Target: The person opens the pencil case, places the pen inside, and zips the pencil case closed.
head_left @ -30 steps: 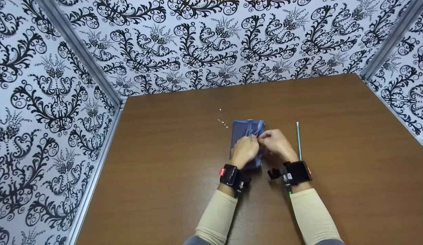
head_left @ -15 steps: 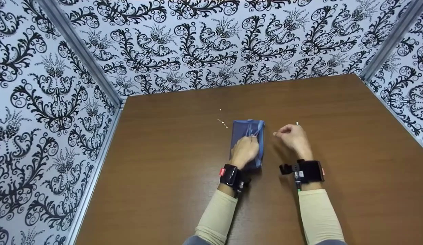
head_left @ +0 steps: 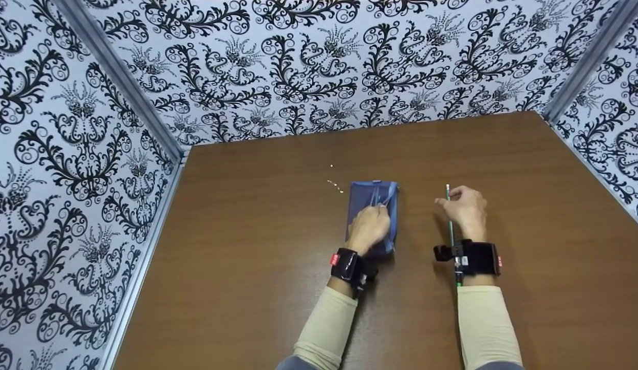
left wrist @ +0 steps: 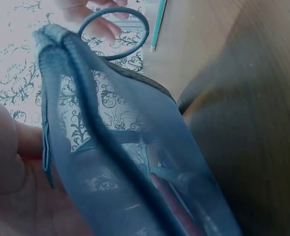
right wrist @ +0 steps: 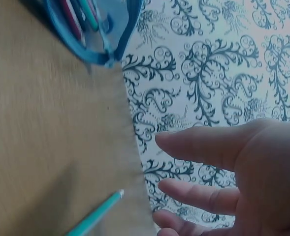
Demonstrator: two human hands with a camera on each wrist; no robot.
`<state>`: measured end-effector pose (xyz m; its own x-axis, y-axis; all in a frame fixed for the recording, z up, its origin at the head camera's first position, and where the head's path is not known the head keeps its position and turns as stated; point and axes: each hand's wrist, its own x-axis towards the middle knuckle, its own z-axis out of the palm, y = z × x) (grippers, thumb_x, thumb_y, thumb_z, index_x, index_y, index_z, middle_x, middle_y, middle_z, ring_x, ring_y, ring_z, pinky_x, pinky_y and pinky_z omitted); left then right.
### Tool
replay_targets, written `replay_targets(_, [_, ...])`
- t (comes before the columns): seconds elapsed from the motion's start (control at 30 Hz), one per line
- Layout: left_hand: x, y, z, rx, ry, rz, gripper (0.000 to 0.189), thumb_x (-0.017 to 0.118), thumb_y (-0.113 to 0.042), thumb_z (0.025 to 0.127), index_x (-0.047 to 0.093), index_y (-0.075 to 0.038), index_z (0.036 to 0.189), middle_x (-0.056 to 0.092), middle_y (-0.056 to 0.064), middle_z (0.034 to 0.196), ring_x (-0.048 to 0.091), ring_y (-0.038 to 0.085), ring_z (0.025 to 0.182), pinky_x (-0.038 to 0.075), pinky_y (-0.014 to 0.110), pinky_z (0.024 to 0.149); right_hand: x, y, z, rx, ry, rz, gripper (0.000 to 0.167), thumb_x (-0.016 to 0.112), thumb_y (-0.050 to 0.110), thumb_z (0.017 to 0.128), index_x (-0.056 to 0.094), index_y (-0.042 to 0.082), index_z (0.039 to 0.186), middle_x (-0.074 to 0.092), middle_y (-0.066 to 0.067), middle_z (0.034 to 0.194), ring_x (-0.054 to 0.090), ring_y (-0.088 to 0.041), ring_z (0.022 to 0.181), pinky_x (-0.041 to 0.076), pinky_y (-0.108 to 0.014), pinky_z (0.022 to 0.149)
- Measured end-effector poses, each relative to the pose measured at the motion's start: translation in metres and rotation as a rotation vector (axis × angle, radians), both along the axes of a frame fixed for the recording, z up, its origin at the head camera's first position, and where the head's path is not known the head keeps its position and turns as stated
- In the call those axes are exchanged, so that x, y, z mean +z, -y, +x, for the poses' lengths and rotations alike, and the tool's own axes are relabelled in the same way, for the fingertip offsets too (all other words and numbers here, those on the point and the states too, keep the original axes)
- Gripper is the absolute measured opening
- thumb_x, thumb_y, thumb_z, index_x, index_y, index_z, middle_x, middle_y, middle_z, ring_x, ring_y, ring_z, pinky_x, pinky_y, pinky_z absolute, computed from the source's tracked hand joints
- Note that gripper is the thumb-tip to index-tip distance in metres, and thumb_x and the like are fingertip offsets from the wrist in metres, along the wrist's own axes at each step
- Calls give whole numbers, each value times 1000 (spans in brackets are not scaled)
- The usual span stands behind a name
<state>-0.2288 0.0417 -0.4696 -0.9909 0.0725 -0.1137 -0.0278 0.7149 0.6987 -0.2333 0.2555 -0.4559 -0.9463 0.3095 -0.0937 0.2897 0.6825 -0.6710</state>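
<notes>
A blue mesh zip pouch (head_left: 361,195) lies near the middle of the table. My left hand (head_left: 369,226) grips it by its upper side; in the left wrist view its fingers are behind the pouch's edge and the mesh stands up. Through the opening in the right wrist view, a red and a teal stick-shaped item (right wrist: 88,14) show inside. To the right, my right hand (head_left: 465,208) hovers over a teal pencil (head_left: 451,228) with a white end. Thumb and fingers are apart in the right wrist view, holding nothing, with the pencil (right wrist: 98,214) below them.
Several small whitish specks (head_left: 335,185) lie on the brown table (head_left: 237,246) left of the pouch. A blue cord loop (left wrist: 145,29) sticks out from the pouch's end. Patterned walls (head_left: 319,67) close off the back and sides.
My right hand has left the pouch and moved right, to above the pencil, its fingers spreading. My left hand and the pouch have stayed in place.
</notes>
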Motion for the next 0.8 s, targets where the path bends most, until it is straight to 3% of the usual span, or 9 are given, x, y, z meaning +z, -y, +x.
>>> replay_targets(0.13, [0, 0, 0, -2, 0, -10, 54, 28, -40, 105, 69, -12, 82, 71, 8, 108, 68, 29, 100, 52, 46, 83, -2, -8, 1, -25, 46, 3, 50, 68, 32, 90, 58, -4, 124, 54, -29, 134, 41, -53, 127, 37, -62, 99])
replay_targets(0.37, [-1, 0, 0, -10, -6, -23, 55, 27, -40, 105, 73, -9, 106, 70, 8, 117, 67, 31, 107, 52, 48, 87, -6, -21, 2, -55, 134, 25, 60, 66, 36, 90, 51, -3, 133, 43, -33, 140, 35, -56, 130, 32, -67, 100])
replay_targets(0.6, [-1, 0, 1, -10, 2, -24, 56, 26, -41, 105, 74, -10, 104, 70, 6, 117, 65, 31, 110, 51, 48, 88, -9, -28, 5, -67, 199, -6, 66, 67, 37, 90, 46, -4, 138, 41, -34, 143, 34, -56, 132, 31, -67, 102])
replay_targets(0.8, [0, 0, 1, -8, 12, -23, 55, 27, -41, 105, 73, -12, 102, 70, 5, 116, 66, 31, 109, 51, 47, 88, -13, -31, 6, -54, 203, -13, 64, 66, 32, 90, 46, -7, 137, 43, -35, 141, 38, -54, 131, 31, -67, 103])
